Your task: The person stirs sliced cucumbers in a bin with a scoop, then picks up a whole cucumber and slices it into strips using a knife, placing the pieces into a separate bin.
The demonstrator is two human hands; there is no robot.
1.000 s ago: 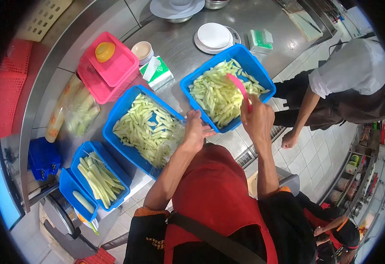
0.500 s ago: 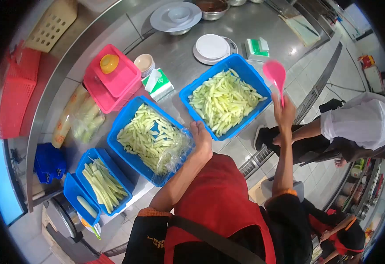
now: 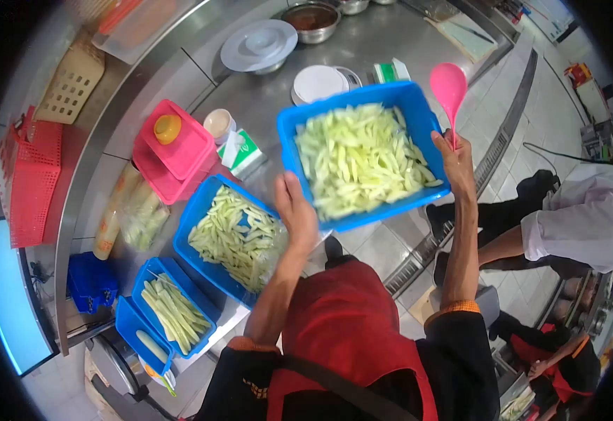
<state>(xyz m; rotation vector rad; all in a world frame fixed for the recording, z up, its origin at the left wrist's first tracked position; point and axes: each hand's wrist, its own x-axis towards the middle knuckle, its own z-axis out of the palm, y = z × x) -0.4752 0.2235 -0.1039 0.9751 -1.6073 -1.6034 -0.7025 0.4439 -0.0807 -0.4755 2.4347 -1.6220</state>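
A blue tub [image 3: 345, 223] of cut pale-green vegetable pieces [image 3: 366, 158] is raised and tilted above the counter's front edge. My right hand [image 3: 459, 165] grips its right side and also holds the handle of a pink ladle [image 3: 449, 90], bowl upward. At the tub's left side is my left hand [image 3: 298, 214], pressed to the outer wall with fingers fairly straight; part of its hold is hidden. Left of that hand stands a second blue tub [image 3: 184, 231] with similar pieces and clear plastic film [image 3: 268, 256] at its near corner.
Longer vegetable sticks fill a smaller blue bin [image 3: 212, 330] at the lower left. Behind are a pink tray [image 3: 159, 168], a tissue box [image 3: 245, 156], a white scale [image 3: 320, 84] and a bowl of brown sauce [image 3: 313, 17]. A person in white [image 3: 576, 224] stands at the right.
The tub of vegetable pieces has come up and nearer, and its contents have shifted. My right hand has moved from beside it onto its right side with the ladle; my left hand has shifted left.
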